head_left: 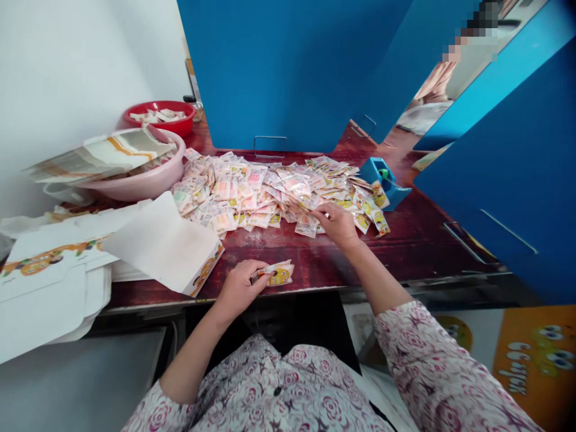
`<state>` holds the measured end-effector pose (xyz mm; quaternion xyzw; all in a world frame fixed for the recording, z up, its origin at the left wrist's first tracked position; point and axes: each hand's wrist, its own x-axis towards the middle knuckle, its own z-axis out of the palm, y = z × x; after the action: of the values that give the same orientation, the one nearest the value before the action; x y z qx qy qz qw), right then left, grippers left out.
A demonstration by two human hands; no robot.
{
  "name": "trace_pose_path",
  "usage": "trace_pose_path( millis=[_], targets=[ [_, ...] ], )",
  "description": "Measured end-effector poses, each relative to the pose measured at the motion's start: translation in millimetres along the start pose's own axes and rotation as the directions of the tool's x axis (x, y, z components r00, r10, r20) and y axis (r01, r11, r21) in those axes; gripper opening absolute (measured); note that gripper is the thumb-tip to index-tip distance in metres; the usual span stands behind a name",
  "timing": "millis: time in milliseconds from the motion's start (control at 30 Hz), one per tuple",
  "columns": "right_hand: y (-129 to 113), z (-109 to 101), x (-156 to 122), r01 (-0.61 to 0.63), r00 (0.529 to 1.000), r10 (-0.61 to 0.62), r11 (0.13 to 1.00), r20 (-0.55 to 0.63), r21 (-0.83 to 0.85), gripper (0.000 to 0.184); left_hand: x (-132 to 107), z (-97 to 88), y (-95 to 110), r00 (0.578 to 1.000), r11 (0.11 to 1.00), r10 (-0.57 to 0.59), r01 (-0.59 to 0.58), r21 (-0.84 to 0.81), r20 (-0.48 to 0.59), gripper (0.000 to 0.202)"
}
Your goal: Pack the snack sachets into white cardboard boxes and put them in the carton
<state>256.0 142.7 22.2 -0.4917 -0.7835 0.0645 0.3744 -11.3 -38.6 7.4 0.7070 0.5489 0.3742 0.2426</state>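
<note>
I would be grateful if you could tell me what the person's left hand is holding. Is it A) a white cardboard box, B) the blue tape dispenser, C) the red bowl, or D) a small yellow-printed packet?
D: the left hand grips a small yellow-printed packet in its fingers, near the front of the dark red table.

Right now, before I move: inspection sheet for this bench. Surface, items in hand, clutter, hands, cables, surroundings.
Surface: dark red wooden bench top, dusty patch.
Items: heap of printed plastic sachets; folded yellow sachet.
Clutter: pink plastic basin with printed sheets; red bowl; white printed carton; blue dispenser.
Hands: left hand holds folded sachet; right hand touches heap's edge.
Cables: nothing seen.
Surroundings: blue partition panels; white wall.
</note>
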Motion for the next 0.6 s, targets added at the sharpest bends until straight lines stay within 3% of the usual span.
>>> trace_pose_path(
  millis=[167, 300, 367, 467, 600],
  targets=[
    [-17.1, -0.9, 3.6, -0.174, 0.965, 0.208, 0.963, -0.161, 0.206, 0.025, -0.2, -0.5, 0.1, 1.0, 1.0, 0.007, -0.007, -0.004, 0.002, 0.012],
    [-32.4, 5.3, -0.5, -0.247, 0.923, 0.335, 0.894, -0.189, 0.374, 0.021, 1.5, -0.9, 0.0, 1.0, 1.0, 0.004, -0.004, -0.017, 0.018, 0.013],
    [-40.8, 5.2, -5.0, -0.257, 0.926, 0.339, 0.889, -0.168, 0.379, 0.02, 1.5, -1.3, 1.5, 1.0, 1.0, 0.007, -0.007, -0.014, 0.017, 0.013],
    [-53.3, -0.2, -16.8, -0.229, 0.958, 0.261, 0.945, -0.119, 0.233, 0.025, -2.8, 0.3, 4.2, 1.0, 1.0, 0.0, 0.0, 0.0, -0.016, 0.014],
    [-49.6, 4.4, -30.8, -0.193, 0.966, 0.227, 0.95, -0.119, 0.244, 0.032, -2.5, 10.4, -10.1, 1.0, 0.999, 0.002, -0.001, 0.041, -0.018, 0.016]
  ],
)
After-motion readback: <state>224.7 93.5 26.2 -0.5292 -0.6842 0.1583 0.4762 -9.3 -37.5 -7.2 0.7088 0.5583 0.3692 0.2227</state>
